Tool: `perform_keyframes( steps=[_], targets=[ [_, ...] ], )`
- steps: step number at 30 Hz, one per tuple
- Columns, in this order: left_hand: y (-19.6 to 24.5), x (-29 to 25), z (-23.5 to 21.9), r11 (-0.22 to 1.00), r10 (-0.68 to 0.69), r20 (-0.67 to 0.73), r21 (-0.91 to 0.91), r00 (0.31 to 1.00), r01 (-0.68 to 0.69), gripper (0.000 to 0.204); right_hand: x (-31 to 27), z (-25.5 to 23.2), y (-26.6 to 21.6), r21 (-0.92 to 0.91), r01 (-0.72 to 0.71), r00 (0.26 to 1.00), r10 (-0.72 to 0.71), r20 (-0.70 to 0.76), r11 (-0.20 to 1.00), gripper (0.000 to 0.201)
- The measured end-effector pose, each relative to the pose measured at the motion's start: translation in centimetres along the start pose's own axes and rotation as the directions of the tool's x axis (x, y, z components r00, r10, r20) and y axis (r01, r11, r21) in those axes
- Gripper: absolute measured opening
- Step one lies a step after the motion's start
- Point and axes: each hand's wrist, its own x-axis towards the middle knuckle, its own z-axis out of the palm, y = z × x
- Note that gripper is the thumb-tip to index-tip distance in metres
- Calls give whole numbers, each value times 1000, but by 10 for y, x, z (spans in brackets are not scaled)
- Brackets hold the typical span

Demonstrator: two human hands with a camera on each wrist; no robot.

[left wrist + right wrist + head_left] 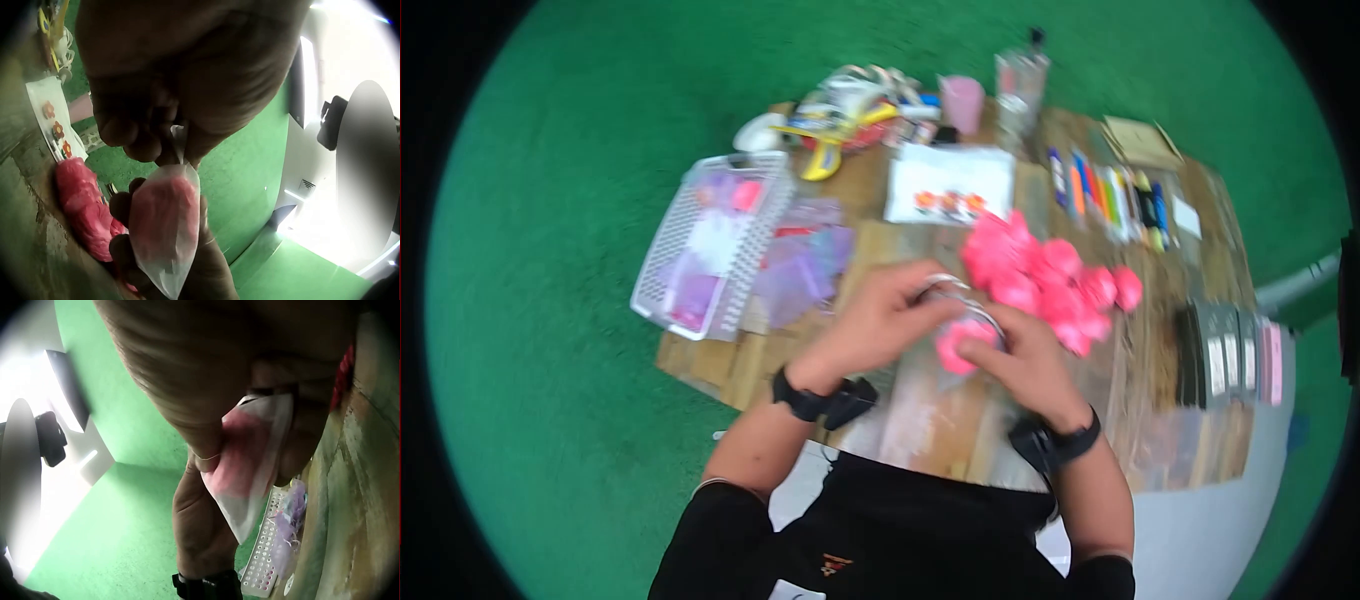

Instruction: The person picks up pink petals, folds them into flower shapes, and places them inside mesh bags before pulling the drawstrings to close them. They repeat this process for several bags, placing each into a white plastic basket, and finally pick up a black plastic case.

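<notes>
A small translucent bag [164,219] with something pink inside is held between both hands over the table's near half. My left hand [887,312] pinches the bag's narrow twisted neck [179,140], as the left wrist view shows. Thumb and fingers of my right hand [1037,368] grip the filled body from the other side. In the head view a pale shiny loop [945,282] arcs between the hands, blurred. Just beyond the right hand lies a pile of pink wrapped bundles [1055,280].
A white sheet with orange flowers [950,170] lies ahead. Left stands a white perforated basket [745,235] beside purple bags [795,275]. A pink cup [962,105] and a clear bottle [1020,90] are at the back; pens [1110,200] and dark boxes [1225,350] at right.
</notes>
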Motion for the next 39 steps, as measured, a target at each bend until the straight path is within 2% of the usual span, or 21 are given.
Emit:
perform_keyframes(
  steps=[4, 7, 8, 11, 13, 14, 16, 17, 19, 21, 23, 25, 27, 31, 34, 37, 39],
  targets=[
    [4, 1, -6, 990, 110, 70, 77, 992, -115, 25, -1, -1, 1, 32, -65, 998, 65, 2, 997, 28],
    [20, -5, -8, 924, 242, 117, 274, 963, -266, 32, -2, 5, 7, 111, -48, 998, 52, -33, 993, 28],
    [17, -4, -11, 921, 248, 164, 267, 955, -285, 34, -3, 6, 5, 76, -58, 998, 60, -24, 995, 29],
    [3, -2, -20, 891, 245, 185, 345, 952, -297, 34, -4, 10, 2, 6, -54, 998, 54, -15, 999, 32],
    [12, -6, -25, 930, 166, 197, 295, 966, -220, 33, -3, 12, 8, 6, -12, 1000, 12, -21, 1000, 37],
    [15, -8, -29, 946, 126, 206, 270, 970, -180, 32, -4, 15, 6, 102, -37, 999, 39, -18, 994, 40],
    [13, -11, -45, 914, 193, 163, 329, 967, -238, 30, -5, 21, 2, 293, -88, 996, 93, -4, 952, 46],
    [13, -13, -58, 895, 228, 143, 359, 963, -265, 29, -5, 21, 4, 271, -95, 995, 93, 19, 958, 48],
    [36, -24, -96, 903, 97, -31, 423, 995, -74, 27, -6, 20, 11, 227, -106, 994, 94, 63, 968, 51],
    [48, -30, -144, 914, -10, -206, 394, 979, 92, 25, -6, 17, 4, 52, -170, 970, 157, 185, 984, 51],
    [43, -33, -195, 894, 97, -334, 443, 937, 65, 23, -6, 18, 2, -82, -179, 944, 195, 268, 980, 49],
    [53, -31, -228, 917, 3, -512, 344, 859, 202, 20, -6, 22, 4, -170, -151, 925, 200, 324, 974, 47],
    [29, -23, -265, 897, 13, -599, 361, 800, 256, 19, -6, 22, 4, -154, -176, 921, 218, 323, 972, 41],
    [-19, -1, -312, 812, -59, -648, 411, 759, 414, 24, -2, 18, 4, -150, -222, 916, 259, 306, 963, 37],
    [-42, 18, -322, 797, -121, -647, 389, 753, 462, 25, 3, 17, 2, -155, -251, 906, 289, 310, 955, 35],
    [-68, 31, -322, 810, -189, -589, 359, 786, 463, 24, 5, 16, 2, -155, -262, 902, 299, 311, 952, 34],
    [-84, 38, -321, 819, -184, -572, 361, 799, 447, 26, 6, 16, 2, -151, -269, 900, 304, 312, 951, 33]
  ],
)
